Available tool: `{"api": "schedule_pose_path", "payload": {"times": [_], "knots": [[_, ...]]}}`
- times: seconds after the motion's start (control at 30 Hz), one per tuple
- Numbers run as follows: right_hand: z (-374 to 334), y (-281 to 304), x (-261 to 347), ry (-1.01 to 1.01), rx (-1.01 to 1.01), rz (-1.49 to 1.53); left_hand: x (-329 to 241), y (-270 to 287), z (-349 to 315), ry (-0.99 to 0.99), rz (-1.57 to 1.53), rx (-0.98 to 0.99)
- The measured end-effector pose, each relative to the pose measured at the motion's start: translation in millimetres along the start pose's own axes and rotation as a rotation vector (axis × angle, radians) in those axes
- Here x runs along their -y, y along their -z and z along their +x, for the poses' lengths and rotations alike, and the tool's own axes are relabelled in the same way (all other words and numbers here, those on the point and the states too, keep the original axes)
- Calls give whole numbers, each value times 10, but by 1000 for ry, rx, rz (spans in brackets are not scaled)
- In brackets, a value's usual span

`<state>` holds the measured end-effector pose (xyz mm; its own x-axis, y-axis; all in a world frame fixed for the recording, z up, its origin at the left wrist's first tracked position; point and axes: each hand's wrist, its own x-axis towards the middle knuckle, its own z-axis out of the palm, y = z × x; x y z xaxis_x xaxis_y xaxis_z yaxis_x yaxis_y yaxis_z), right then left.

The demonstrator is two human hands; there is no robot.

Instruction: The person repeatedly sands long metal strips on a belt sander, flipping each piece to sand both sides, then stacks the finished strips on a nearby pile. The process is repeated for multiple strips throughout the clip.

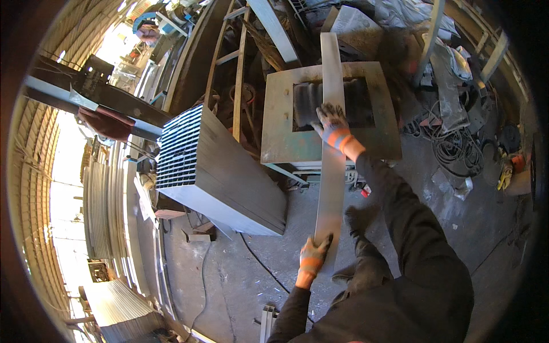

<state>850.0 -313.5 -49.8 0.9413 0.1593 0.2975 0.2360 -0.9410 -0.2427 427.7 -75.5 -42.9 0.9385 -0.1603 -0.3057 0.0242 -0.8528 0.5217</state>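
A long, flat rectangular metal tube (330, 194) runs lengthwise away from me, across a worn square metal machine table (280, 137). In the table's opening, a dark, ribbed roller-like part (306, 103) shows on both sides of the tube. My left hand (311, 256), in a grey and orange glove, grips the tube near its close end, thumb over the top face. Over the table, my right hand (333, 130) lies on the tube's upper face with its gloved fingers stretched out and apart. The tube hides the middle of the opening.
Left of the machine stands a stack of rectangular metal tubes (240, 177), open ends facing left. Cables (457, 148) lie coiled on the right floor, and a black cord (260, 260) crosses near my left arm. Long metal profiles (100, 206) stand along the left side.
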Motion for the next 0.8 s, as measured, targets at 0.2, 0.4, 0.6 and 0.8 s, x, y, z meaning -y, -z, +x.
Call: {"api": "schedule_pose_path", "payload": {"times": [0.2, 0.4, 0.6, 0.8], "knots": [[1446, -179, -536, -146, 134, -151, -608, 327, 1670, 312, -314, -106], [1209, -290, -465, -112, 82, -149, -521, 324, 1361, -141, 57, -110], [218, 80, 102, -84, 8, -115, -327, 246, 275, -98, 205, 2], [-963, 450, 800, -57, 6, -105, 12, -7, -1043, 132, -135, -75]]}}
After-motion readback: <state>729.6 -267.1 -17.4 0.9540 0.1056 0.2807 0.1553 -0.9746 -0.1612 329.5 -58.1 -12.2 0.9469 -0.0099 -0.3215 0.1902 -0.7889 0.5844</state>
